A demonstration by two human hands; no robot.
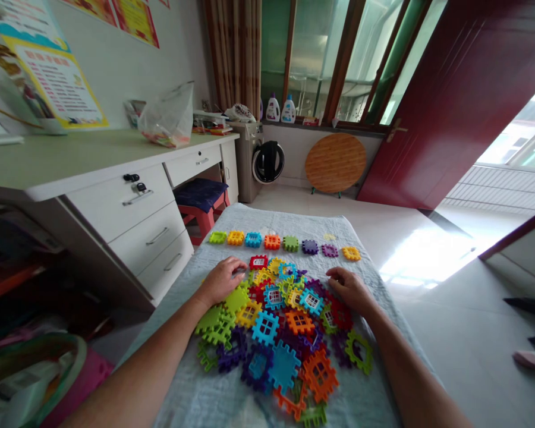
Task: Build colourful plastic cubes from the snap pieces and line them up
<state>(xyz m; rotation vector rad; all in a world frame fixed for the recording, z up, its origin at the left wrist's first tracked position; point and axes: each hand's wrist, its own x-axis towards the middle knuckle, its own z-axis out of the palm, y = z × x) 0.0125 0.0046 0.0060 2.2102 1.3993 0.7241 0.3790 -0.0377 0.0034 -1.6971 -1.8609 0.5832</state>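
A pile of colourful plastic interlocking building tiles, with a blue tile (284, 365) near its front, spreads over the cloth-covered table (178, 368). My left hand (223, 280) rests at the pile's left edge, fingers loosely extended beside a red window tile (258, 262) and above a green tile (236, 300). On the opposite edge lies my right hand (348, 288), fingers apart and slightly bent, near a dark red tile (341, 314). Neither hand visibly holds a tile. Beyond the pile several tiles form a spaced row, from a green tile (218, 238) to a yellow tile (351, 254).
A white desk (116, 154) with drawers stands at left, a plastic bag (169, 116) on it. Behind are a red stool (203, 202), a washing machine (248, 160) and a round wooden tabletop (336, 162). A pink bin (89, 371) sits lower left; a red door (437, 113) is at right.
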